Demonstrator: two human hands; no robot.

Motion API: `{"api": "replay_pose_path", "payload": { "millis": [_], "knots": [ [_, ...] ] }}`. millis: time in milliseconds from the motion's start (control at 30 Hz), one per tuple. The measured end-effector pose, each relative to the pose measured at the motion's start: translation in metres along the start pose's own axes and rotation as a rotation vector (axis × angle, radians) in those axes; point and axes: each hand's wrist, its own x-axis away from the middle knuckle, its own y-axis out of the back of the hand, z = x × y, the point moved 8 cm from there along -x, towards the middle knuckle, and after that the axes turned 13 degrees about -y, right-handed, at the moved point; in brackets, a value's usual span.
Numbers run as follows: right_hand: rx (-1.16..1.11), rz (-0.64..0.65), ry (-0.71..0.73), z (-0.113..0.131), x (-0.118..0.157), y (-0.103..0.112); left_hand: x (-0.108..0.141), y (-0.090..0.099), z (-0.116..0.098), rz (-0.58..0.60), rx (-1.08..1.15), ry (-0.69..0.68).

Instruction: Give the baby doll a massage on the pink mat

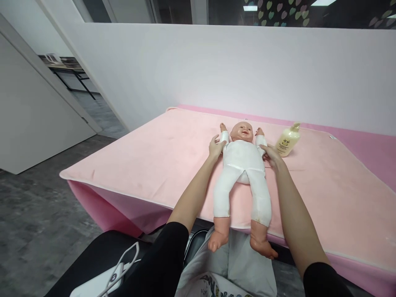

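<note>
A baby doll (242, 154) with a white cloth body lies on its back on a pale pink blanket (139, 152). Its head points toward the wall, and its feet hang past the table's near edge. My left hand (216, 146) is closed around the doll's upper arm on the left side. On the other side, my right hand (271, 154) grips the doll's other arm near the elbow. Both doll arms are bent upward beside its head. Just beyond my right hand stands a pale yellow pump bottle (288, 140), leaning in view.
Behind the table rises a white wall (216, 70) with a window strip on top. A darker pink cloth (371, 148) shows under the blanket. At the left is a door (37, 107). A white power bank (95, 284) with a cable lies at the lower left.
</note>
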Motion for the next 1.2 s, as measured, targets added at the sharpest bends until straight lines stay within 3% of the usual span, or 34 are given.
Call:
{"api": "replay_pose_path", "payload": {
  "millis": [67,133,267,400,500,633,700,833,933,1067,1200],
  "knots": [
    [-0.146,0.165,0.028,0.002,0.004,-0.001,-0.002,-0.001,0.003,0.009,0.246,0.056],
    [-0.234,0.242,0.062,0.004,0.01,0.003,-0.003,-0.005,0.002,0.066,0.424,0.055],
    [-0.285,0.275,0.042,-0.002,0.013,0.01,0.0,-0.012,-0.002,0.206,0.543,0.033],
    [-0.283,0.258,0.058,-0.001,0.008,0.011,0.004,-0.02,0.0,0.256,0.553,0.062],
    [-0.288,0.216,0.093,0.004,0.003,0.008,0.003,-0.023,-0.002,0.234,0.526,0.056],
    [-0.321,0.138,0.02,0.0,-0.001,0.002,-0.003,-0.013,-0.002,0.062,0.421,-0.026],
    [-0.303,0.094,-0.017,-0.003,0.0,0.0,-0.004,-0.009,-0.003,0.031,0.297,-0.091],
    [-0.139,0.041,-0.031,-0.001,0.004,-0.004,-0.005,-0.009,-0.006,0.083,-0.038,-0.215],
    [-0.002,-0.076,-0.044,-0.001,0.006,-0.001,-0.004,-0.011,-0.007,0.151,-0.236,-0.245],
    [0.088,-0.161,-0.004,-0.001,0.007,0.001,-0.001,-0.012,-0.011,0.201,-0.275,-0.246],
    [0.156,-0.137,0.146,0.005,0.019,0.002,0.004,-0.003,-0.008,0.135,-0.149,-0.16]
  ]
}}
